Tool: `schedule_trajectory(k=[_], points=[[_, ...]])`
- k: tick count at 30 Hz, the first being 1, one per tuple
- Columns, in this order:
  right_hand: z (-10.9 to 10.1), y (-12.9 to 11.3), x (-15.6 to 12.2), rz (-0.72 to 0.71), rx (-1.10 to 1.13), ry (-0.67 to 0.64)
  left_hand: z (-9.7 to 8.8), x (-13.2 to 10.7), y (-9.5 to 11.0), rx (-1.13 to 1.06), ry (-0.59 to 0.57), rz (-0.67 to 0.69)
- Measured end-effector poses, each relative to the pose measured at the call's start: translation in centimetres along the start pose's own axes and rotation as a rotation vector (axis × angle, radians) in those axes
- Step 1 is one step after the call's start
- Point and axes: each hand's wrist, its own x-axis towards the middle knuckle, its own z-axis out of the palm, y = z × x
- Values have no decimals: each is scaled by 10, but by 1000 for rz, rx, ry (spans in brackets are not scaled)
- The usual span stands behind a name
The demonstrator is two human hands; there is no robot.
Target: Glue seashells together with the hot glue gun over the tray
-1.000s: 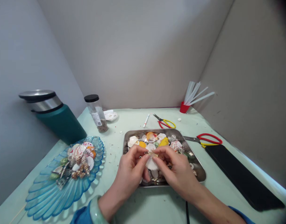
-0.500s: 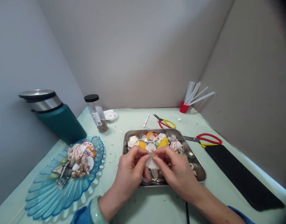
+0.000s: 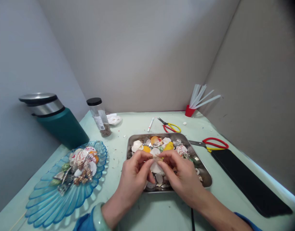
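Note:
Both hands meet over the near half of a steel tray (image 3: 205, 175) filled with several coloured seashells. My left hand (image 3: 134, 178) and my right hand (image 3: 183, 176) pinch the two ends of a small pale shell (image 3: 156, 158) between thumbs and fingertips. Just under the fingers lies a white scallop shell (image 3: 155, 168). Further back in the tray lie orange, yellow and white shells (image 3: 155, 141). A blue glass plate (image 3: 51, 202) to the left holds a heap of shells (image 3: 81, 165).
A teal flask (image 3: 58, 123) with a steel lid and a black-capped jar (image 3: 99, 117) stand at the back left. Small scissors (image 3: 171, 127), a white marker (image 3: 150, 124), a red cup of sticks (image 3: 193, 107), larger red scissors (image 3: 213, 144) and a black phone (image 3: 248, 184) lie on the right.
The hands have stayed over the tray; the fingers have shifted slightly on the small shell, drawing a little closer together.

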Motion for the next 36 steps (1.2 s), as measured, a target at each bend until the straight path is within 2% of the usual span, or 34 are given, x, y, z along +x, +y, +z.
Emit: schedule_trajectory(k=[4, 7, 9, 25, 36], points=[[2, 2, 0, -76, -6, 53, -1, 4, 1, -170, -88, -128], [3, 3, 1, -139, -36, 76, -3, 7, 0, -173, -211, -188], [3, 3, 0, -166, -55, 66, -3, 8, 0, -169, -244, -199], [3, 8, 0, -282, -161, 93, 2, 4, 3, -179, -124, -147], [4, 8, 0, -301, -245, 85, 0, 4, -3, -137, -122, -148]])
